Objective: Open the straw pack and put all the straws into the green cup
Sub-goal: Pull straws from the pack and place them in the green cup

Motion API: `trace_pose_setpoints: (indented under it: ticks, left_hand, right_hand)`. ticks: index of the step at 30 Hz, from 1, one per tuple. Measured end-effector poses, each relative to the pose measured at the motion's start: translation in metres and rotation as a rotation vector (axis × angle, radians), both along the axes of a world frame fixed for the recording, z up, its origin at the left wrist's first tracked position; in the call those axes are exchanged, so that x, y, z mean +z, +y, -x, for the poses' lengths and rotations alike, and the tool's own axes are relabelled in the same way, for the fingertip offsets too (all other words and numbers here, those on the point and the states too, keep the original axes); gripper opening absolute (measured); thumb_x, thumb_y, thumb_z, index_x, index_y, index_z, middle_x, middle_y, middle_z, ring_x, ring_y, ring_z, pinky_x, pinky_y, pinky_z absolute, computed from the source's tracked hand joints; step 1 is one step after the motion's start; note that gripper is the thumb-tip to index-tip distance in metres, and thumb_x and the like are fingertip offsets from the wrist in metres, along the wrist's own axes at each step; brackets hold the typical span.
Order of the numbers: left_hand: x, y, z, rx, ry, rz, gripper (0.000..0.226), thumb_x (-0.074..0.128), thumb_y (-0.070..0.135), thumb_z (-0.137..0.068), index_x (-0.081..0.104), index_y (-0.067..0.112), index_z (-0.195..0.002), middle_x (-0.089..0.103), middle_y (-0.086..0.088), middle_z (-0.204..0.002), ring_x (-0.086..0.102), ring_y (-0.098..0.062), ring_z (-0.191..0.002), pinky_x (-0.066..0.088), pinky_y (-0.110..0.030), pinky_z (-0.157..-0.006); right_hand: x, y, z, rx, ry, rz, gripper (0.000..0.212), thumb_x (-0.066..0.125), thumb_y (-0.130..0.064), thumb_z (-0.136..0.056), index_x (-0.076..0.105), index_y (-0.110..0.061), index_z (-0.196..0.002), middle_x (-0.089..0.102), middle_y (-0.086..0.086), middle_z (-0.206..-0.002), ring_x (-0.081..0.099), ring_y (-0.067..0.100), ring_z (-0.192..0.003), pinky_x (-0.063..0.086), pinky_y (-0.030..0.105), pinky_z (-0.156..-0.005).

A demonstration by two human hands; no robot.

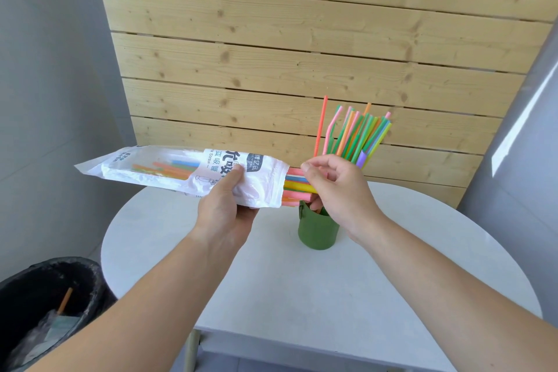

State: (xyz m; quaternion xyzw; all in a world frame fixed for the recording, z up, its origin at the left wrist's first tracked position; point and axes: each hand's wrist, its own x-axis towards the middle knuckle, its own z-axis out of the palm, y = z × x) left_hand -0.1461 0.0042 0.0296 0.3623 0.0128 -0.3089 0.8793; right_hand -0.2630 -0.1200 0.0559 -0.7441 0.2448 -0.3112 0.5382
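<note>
Cup on table, straws in cup, bin left of table

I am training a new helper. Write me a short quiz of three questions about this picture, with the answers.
1. True or false: the green cup already holds some straws.
2. The left hand holds: A) the cup B) the straw pack C) nothing.
3. Fill in: the cup stands on the white round ____.
Key: 1 true; 2 B; 3 table.
</note>
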Motion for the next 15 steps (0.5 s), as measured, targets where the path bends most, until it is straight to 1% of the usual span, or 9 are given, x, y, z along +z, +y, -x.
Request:
trace_pose_setpoints:
  ticks: [2, 3, 5, 8, 12, 15]
  left_hand:
    - [-0.0005, -0.0005, 0.0, -0.001, -0.006, 0.001, 0.03, 0.065, 0.009, -0.099, 0.064, 0.006, -0.129, 0.075, -0.01, -0.127, 0.074, -0.024, -0.112, 0.058, -0.047, -0.098]
    - [-0.0006, -0.0006, -0.0002, -0.002, -0.008, 0.001, 0.03, 0.065, 0.01, -0.099, 0.064, 0.006, -0.129, 0.074, -0.01, -0.127, 0.074, -0.025, -0.113, 0.058, -0.048, -0.098]
    - [0.0, 0.0002, -0.0006, -0.004, -0.007, 0.004, 0.03, 0.065, 0.01, -0.099, 0.064, 0.006, -0.13, 0.074, -0.01, -0.128, 0.074, -0.024, -0.113, 0.058, -0.047, -0.098]
    - [0.0009, 0.0012, -0.0007, -0.004, 0.001, 0.01, 0.032, 0.065, 0.01, -0.099, 0.064, 0.007, -0.131, 0.075, -0.008, -0.127, 0.074, -0.022, -0.112, 0.06, -0.044, -0.096]
    - [0.0005, 0.0006, 0.0, -0.011, 0.017, 0.016, 0.035, 0.065, 0.01, -0.099, 0.063, 0.009, -0.134, 0.076, -0.006, -0.125, 0.075, -0.021, -0.111, 0.061, -0.042, -0.092]
    - [0.0009, -0.0005, 0.0002, -0.013, 0.024, 0.015, 0.036, 0.065, 0.01, -0.099, 0.063, 0.009, -0.135, 0.076, -0.006, -0.125, 0.075, -0.02, -0.11, 0.063, -0.039, -0.087]
  right_hand:
    - [-0.0003, 0.0011, 0.0006, 0.052, 0.042, 0.0, 0.016, 0.07, -0.027, -0.091, 0.068, -0.016, -0.102, 0.068, 0.004, -0.076, 0.055, 0.004, -0.044, 0.046, 0.018, -0.049]
    - [-0.0013, 0.0012, 0.0, 0.075, 0.055, -0.011, 0.014, 0.071, -0.024, -0.091, 0.068, -0.016, -0.101, 0.067, 0.002, -0.074, 0.054, 0.003, -0.043, 0.046, 0.018, -0.05]
    - [-0.0036, -0.0007, -0.0021, 0.094, 0.049, -0.054, 0.005, 0.071, -0.016, -0.091, 0.07, -0.015, -0.096, 0.065, 0.003, -0.073, 0.052, 0.004, -0.045, 0.045, 0.022, -0.053]
    - [-0.0045, -0.0058, -0.0029, 0.069, 0.011, -0.124, 0.006, 0.069, -0.011, -0.092, 0.07, -0.016, -0.094, 0.063, 0.001, -0.073, 0.051, 0.009, -0.053, 0.045, 0.022, -0.055]
    - [-0.0043, -0.0073, -0.0029, 0.025, -0.038, -0.134, 0.008, 0.065, -0.012, -0.095, 0.07, -0.017, -0.096, 0.059, -0.004, -0.065, 0.051, 0.012, -0.055, 0.047, 0.024, -0.057]
    - [-0.0058, -0.0052, -0.0043, -0.014, -0.045, -0.098, 0.007, 0.064, -0.017, -0.096, 0.069, -0.02, -0.094, 0.061, -0.001, -0.07, 0.051, 0.013, -0.054, 0.047, 0.023, -0.056]
